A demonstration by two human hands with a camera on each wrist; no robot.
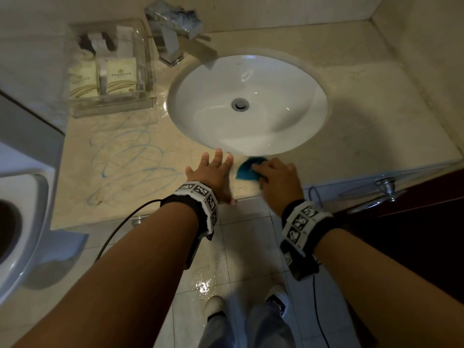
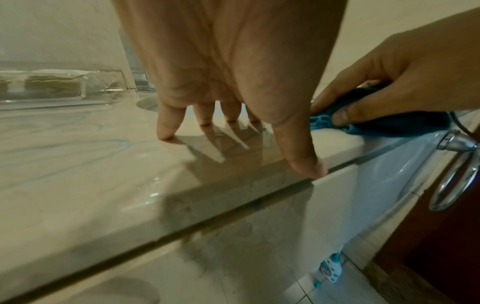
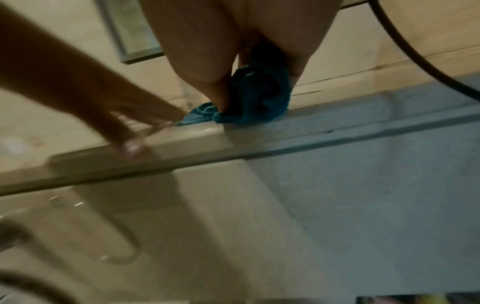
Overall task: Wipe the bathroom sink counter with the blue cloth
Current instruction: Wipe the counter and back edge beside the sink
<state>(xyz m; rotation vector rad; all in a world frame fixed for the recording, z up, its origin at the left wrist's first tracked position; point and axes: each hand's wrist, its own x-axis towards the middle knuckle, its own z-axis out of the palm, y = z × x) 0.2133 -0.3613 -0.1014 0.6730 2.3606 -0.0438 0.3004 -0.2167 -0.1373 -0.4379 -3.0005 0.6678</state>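
Note:
The blue cloth [image 1: 247, 169] lies bunched on the beige marble counter [image 1: 376, 109], in front of the white oval sink [image 1: 248, 104]. My right hand [image 1: 278, 179] grips the cloth [image 2: 363, 121] with thumb and curled fingers, pressing it [image 3: 254, 98] onto the counter's front strip. My left hand [image 1: 213, 172] rests beside it, fingers spread straight, fingertips [image 2: 166, 133] on the counter [image 2: 91, 164] and thumb at the front edge. Blue scribble marks [image 1: 125, 156] cover the counter left of the sink.
A clear tray of toiletry sachets [image 1: 110, 69] stands at the back left and a chrome faucet [image 1: 175, 31] behind the sink. A toilet [image 1: 20, 234] sits at the left. A metal towel ring [image 1: 384, 189] hangs below the counter's right front. The floor tiles [image 1: 206, 282] are wet.

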